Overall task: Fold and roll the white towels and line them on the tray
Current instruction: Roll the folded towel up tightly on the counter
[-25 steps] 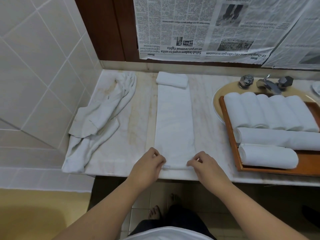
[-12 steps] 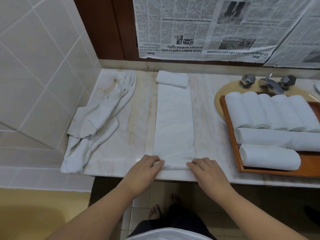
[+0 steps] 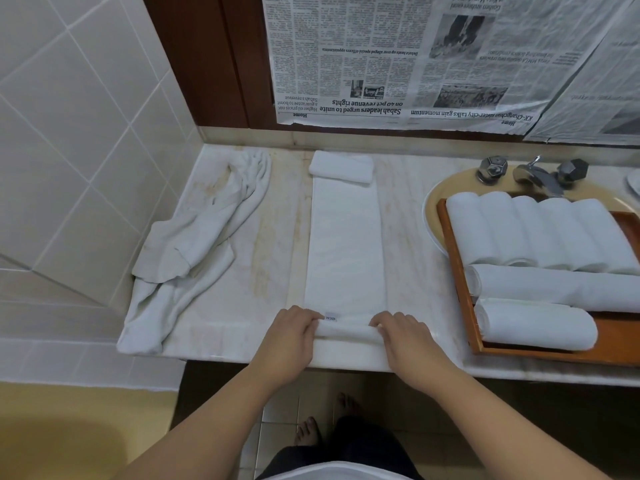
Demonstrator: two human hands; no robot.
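1. Lying lengthwise down the marble counter (image 3: 408, 237), the folded white towel (image 3: 344, 244) formed a long narrow strip running from the near edge toward the wall. Its near end was turned over into a small roll (image 3: 346, 331) just short of the counter's front edge, with a small printed tag (image 3: 330, 318) showing beside the roll.
2. Left hand (image 3: 294, 332) gripped the roll's left end, fingers curled over the top of it.
3. Right hand (image 3: 401, 336) gripped the right end likewise, fingers curled around the roll, thumb side inward.
4. The towel's far end was folded back on itself into a thick pad (image 3: 341, 167) near the back of the counter.
5. To the right, a wooden tray (image 3: 460, 282) sat across the sink basin (image 3: 433, 206). It held five rolled white towels (image 3: 540, 233) packed side by side along the far part, and two more rolls (image 3: 536, 306) laid crosswise nearer the person, touching each other.
6. Behind the tray stood a metal tap (image 3: 535, 173) with two knobs.
7. To the left of the strip, a crumpled white towel (image 3: 197, 244) lay heaped against the tiled wall (image 3: 76, 140), one end hanging over the counter edge.
8. Newspaper sheets (image 3: 398, 57) covered the surface above the counter.
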